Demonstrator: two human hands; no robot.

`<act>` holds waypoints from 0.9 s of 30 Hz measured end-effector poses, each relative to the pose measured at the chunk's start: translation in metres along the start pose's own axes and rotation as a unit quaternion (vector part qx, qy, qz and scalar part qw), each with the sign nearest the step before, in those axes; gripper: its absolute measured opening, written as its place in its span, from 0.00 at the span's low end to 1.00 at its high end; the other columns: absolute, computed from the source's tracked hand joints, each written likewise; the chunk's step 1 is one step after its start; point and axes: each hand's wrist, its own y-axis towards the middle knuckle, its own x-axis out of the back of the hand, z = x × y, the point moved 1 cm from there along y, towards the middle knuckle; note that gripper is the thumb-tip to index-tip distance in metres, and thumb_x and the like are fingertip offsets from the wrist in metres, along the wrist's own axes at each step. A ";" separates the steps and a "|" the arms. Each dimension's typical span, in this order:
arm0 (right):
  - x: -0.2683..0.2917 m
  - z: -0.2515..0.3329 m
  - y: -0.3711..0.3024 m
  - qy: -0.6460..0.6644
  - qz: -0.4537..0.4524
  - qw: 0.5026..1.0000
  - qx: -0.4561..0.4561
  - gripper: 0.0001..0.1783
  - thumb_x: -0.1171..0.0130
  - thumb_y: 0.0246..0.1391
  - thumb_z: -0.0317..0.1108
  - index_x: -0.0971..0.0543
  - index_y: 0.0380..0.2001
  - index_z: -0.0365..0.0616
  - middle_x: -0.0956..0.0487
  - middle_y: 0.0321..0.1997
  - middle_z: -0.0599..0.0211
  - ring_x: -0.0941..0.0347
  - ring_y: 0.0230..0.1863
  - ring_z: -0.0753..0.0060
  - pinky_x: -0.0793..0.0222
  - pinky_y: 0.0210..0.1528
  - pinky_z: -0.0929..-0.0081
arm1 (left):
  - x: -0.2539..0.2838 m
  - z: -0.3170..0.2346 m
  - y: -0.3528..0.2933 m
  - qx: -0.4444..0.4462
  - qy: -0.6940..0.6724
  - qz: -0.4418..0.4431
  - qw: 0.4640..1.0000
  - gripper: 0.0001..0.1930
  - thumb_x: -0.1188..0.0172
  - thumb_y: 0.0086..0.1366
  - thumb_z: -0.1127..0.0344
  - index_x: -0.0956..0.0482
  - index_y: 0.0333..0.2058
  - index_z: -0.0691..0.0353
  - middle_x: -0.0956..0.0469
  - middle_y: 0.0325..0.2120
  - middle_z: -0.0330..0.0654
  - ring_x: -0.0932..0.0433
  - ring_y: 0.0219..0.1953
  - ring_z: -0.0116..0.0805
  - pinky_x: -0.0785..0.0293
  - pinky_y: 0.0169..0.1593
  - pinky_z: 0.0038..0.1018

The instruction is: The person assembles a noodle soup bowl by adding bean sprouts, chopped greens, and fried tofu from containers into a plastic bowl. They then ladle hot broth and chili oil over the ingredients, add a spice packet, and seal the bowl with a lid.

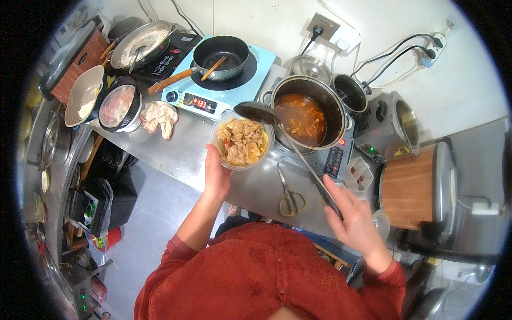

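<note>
The left hand [216, 176] cups the side of a clear bowl [242, 142] full of food. The right hand [354, 216] grips a long ladle [261, 113], whose scoop hangs just over the bowl. A big pot [306, 114] of red soup sits right beside it, with scissors [289, 194] lying between the hands.

A small red-lit display [198, 102] glows on the front edge of the pale blue induction cooker [224, 80] at the back of the steel counter [181, 154], just beside a round knob. To its left, the black cooker [170, 53] under the wide steel pan shows a dark control panel with small red and white markings, too blurred to make out. Beneath the big soup pot [304, 114], a third cooker has a black, upright rectangular control panel [334, 161] with pale buttons, and a sliver of red display [341, 142] peeks out at the pot's right edge.
</note>
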 end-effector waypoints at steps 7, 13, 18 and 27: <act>-0.003 -0.043 0.009 -0.106 -0.139 0.984 -0.034 0.33 0.40 0.50 0.28 0.30 0.63 0.49 0.24 0.36 0.53 0.24 0.34 0.45 0.26 0.35 0.57 | 0.006 -0.001 0.002 0.003 -0.017 -0.005 1.000 0.47 0.57 0.66 0.29 0.45 0.67 0.66 0.37 0.65 0.46 0.37 0.66 0.40 0.41 0.68 0.40; -0.026 -0.108 0.036 -0.227 -0.130 0.962 -0.076 0.30 0.39 0.49 0.29 0.26 0.58 0.53 0.25 0.37 0.59 0.23 0.34 0.52 0.27 0.32 0.57 | 0.021 -0.005 -0.003 0.024 0.000 -0.004 1.000 0.46 0.59 0.66 0.29 0.44 0.67 0.65 0.37 0.65 0.46 0.36 0.66 0.40 0.40 0.67 0.40; -0.054 -0.102 0.025 -0.281 -0.240 0.928 0.045 0.22 0.37 0.47 0.27 0.20 0.49 0.52 0.23 0.46 0.59 0.26 0.45 0.55 0.28 0.42 0.60 | 0.027 -0.009 -0.011 0.027 -0.004 -0.040 0.999 0.46 0.59 0.67 0.30 0.45 0.67 0.67 0.38 0.65 0.48 0.37 0.67 0.41 0.42 0.68 0.39; -0.242 -0.111 -0.011 -0.140 -0.034 0.988 -0.055 0.34 0.42 0.50 0.26 0.30 0.63 0.56 0.35 0.64 0.46 0.29 0.55 0.42 0.29 0.54 0.55 | 0.025 -0.020 -0.024 0.027 -0.020 -0.034 0.999 0.40 0.59 0.71 0.36 0.44 0.66 0.67 0.37 0.64 0.48 0.36 0.65 0.40 0.42 0.68 0.38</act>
